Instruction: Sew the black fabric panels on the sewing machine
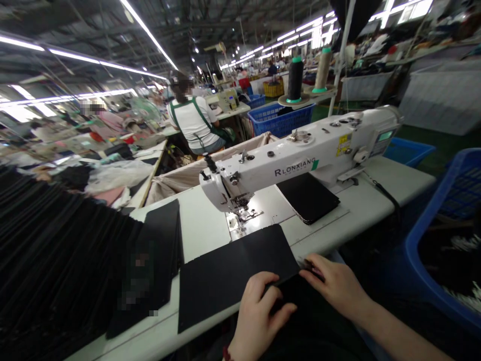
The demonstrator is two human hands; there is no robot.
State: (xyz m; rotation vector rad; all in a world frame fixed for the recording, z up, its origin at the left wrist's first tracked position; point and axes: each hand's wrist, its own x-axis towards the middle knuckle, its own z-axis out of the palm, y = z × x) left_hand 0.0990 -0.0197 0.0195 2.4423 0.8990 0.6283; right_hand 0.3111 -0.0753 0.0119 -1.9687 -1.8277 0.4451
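the black panel [233, 271] is laid flat on the sewing table [205, 220], its near edge met by curled fingers of the left hand [263, 311]; at its right corner the fingers of the right hand [326, 281] are drawn together, though whether either grip is closed on it cannot be told. the edge is best kept taut and unrumpled between both hands, clear of the presser foot [240, 230], with the stacked black pieces [308, 198] beyond left undisturbed
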